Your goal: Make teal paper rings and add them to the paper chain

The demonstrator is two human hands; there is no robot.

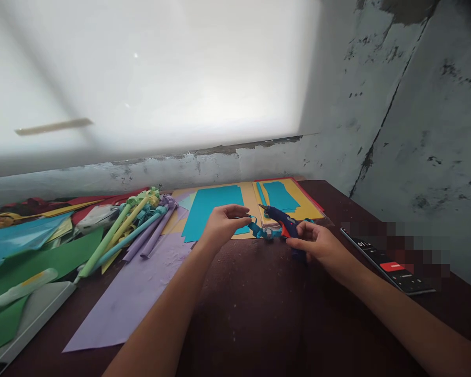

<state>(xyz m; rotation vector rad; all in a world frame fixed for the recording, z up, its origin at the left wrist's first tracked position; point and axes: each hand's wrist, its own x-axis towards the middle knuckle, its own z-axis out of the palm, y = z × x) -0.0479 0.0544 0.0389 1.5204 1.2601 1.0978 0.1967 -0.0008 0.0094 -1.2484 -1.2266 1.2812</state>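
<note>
My left hand point(225, 222) is closed in a pinch on one end of a curled blue paper strip point(257, 229). The strip loops to the right, below the nozzle of a dark blue glue gun with an orange trigger point(277, 214). My right hand point(316, 242) is closed around the rear and handle of the glue gun, whose nozzle points up and left. A bit of blue paper also shows behind the right fingers. Blue paper sheets point(215, 204) lie just beyond my left hand, with cut blue pieces point(278, 195) on a yellow sheet behind the gun.
Rolled paper flowers point(141, 220) in green, yellow, blue and purple lie on the left over a purple sheet point(129, 298). Further left are green paper point(63, 256) and a glue bottle point(27, 287). A phone point(392, 264) lies at the right. Walls close off the table's back and right.
</note>
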